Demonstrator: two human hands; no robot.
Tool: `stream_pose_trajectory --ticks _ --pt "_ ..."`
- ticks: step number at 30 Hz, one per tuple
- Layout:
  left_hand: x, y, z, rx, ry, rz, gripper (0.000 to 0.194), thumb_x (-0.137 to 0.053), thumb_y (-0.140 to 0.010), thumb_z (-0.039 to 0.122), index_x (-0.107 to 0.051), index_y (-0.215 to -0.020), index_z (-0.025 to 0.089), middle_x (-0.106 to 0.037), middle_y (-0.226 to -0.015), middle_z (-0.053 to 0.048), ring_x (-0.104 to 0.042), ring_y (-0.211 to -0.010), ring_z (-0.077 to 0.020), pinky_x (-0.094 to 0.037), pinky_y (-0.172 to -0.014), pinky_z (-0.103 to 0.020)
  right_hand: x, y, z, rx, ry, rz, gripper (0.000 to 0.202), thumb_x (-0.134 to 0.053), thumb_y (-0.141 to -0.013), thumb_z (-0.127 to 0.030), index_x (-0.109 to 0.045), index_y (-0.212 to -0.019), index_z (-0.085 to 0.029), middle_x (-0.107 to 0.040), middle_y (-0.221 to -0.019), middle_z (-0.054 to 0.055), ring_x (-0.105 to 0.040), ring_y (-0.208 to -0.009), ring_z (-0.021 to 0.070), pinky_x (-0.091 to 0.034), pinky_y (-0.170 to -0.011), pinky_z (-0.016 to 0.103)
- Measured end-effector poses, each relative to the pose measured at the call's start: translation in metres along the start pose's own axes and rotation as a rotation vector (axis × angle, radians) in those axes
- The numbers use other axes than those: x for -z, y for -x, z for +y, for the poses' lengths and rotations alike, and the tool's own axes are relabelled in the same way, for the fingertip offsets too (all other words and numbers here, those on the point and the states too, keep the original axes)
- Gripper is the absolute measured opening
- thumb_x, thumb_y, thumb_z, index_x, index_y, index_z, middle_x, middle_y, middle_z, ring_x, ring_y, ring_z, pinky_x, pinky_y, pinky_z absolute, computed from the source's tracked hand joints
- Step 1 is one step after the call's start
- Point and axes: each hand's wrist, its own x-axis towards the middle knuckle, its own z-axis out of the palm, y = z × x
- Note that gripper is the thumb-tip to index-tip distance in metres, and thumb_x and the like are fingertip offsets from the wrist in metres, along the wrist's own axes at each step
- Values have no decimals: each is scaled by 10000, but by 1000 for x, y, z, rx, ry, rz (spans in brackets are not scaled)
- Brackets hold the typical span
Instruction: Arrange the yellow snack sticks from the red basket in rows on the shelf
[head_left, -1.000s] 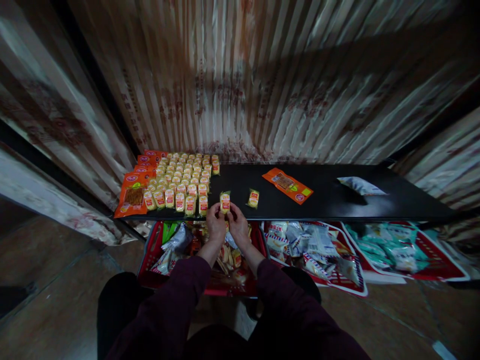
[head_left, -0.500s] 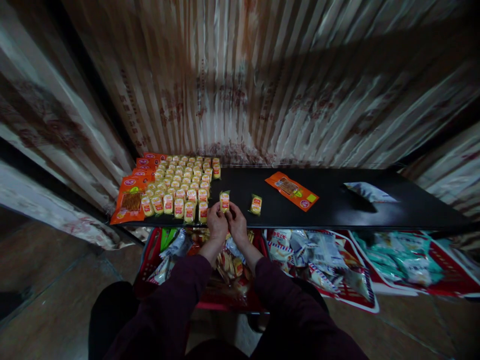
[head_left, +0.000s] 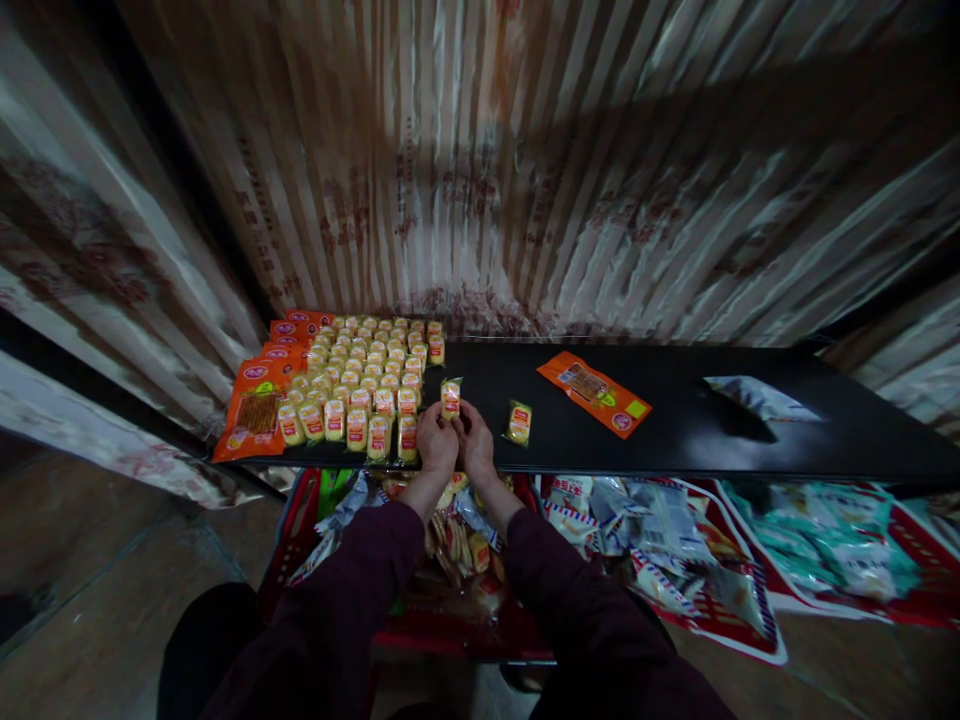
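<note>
Between my fingers is a small yellow wrapped snack cake (head_left: 451, 398), held upright above the front part of the black shelf. My left hand (head_left: 438, 440) grips it from the left, with the fingers closed. On the other side, my right hand (head_left: 474, 440) is closed against its lower right. Just left of my hands stand rows of the same yellow snack cakes (head_left: 357, 428) packed close together. One more single snack cake (head_left: 518, 423) lies on the shelf to the right of my right hand.
Orange snack packets (head_left: 253, 410) overlap at the shelf's left end. Another orange packet (head_left: 596, 394) and a silvery bag (head_left: 761, 398) lie right on the black shelf (head_left: 675, 445). Below are red baskets (head_left: 465, 640) of packaged snacks. A striped curtain (head_left: 480, 200) hangs behind.
The camera view has shifted slightly, so the shelf's right side and the baskets appear lower. Both hands still hold the snack cake in nearly the same place.
</note>
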Motion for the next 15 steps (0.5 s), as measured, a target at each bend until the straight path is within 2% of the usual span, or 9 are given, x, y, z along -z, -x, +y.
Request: stream_pose_trajectory --ticks 6,9,15 --pt "-6 -15 3 35 19 -2 300 -539 -744 108 -681 -985 217 -694 -987 -71 -598 -1032 -208 -431 -949 -320 -3 -17 -5 15 101 6 393 -492 -809 -302 -618 -1162 -186 -683 -1086 97 -630 -944 241 -483 -878 396" --pt "-7 -22 9 30 -54 -29 301 -527 -759 123 -680 -1004 210 -698 -1001 -71 -600 -1037 -204 -438 -944 -317 -5 -26 -7 16 115 13 381 -505 -797 -267 -620 -1156 -210 -685 -1089 73 -627 -951 223 -480 -889 381" --pt "-9 -32 20 48 -222 -97 328 -492 -805 168 -652 -1090 189 -687 -1087 -71 -607 -1035 -180 -449 -931 -294 -13 -42 -4 -9 87 5 392 -514 -791 -240 -606 -1168 -181 -672 -1136 95 -632 -980 219 -481 -899 369"
